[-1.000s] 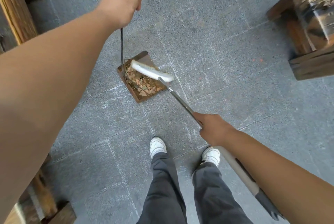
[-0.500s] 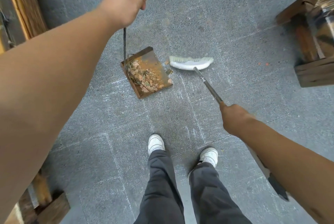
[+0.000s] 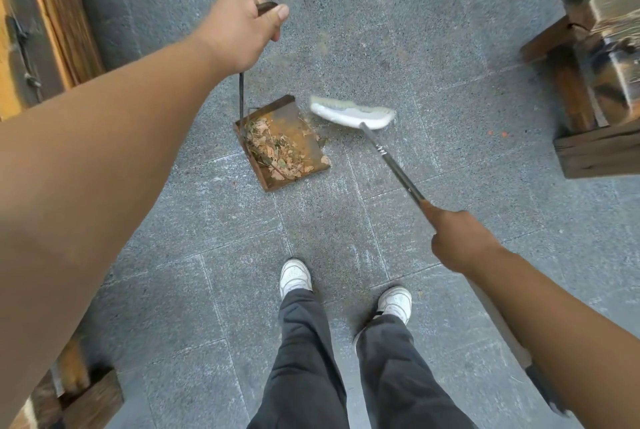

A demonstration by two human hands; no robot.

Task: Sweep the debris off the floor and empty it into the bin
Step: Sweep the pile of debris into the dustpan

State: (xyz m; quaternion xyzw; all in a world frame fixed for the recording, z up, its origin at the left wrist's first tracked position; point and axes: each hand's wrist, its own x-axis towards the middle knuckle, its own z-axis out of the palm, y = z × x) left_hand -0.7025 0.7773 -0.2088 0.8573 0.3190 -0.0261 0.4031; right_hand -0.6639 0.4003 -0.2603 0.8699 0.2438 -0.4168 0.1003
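Observation:
A rusty metal dustpan (image 3: 298, 123) rests on the grey stone floor, holding dry leaves and debris (image 3: 277, 151). My left hand (image 3: 239, 30) grips the top of its long upright handle (image 3: 241, 96). My right hand (image 3: 457, 238) grips the metal shaft of a broom (image 3: 398, 169). The broom's white head (image 3: 351, 112) sits on the floor just right of the pan's open edge. A few leaf bits (image 3: 325, 159) lie at the pan's lip. No bin is in view.
Dark wooden furniture (image 3: 602, 75) stands at the right, with small orange specks (image 3: 498, 133) on the floor beside it. A wooden frame (image 3: 59, 20) runs along the left edge. My feet in white shoes (image 3: 294, 274) stand below the pan.
The broom head left the dustpan, swung out to the right, and now sits closer to the pan's edge again. My right hand slid up the shaft. The dustpan stays put.

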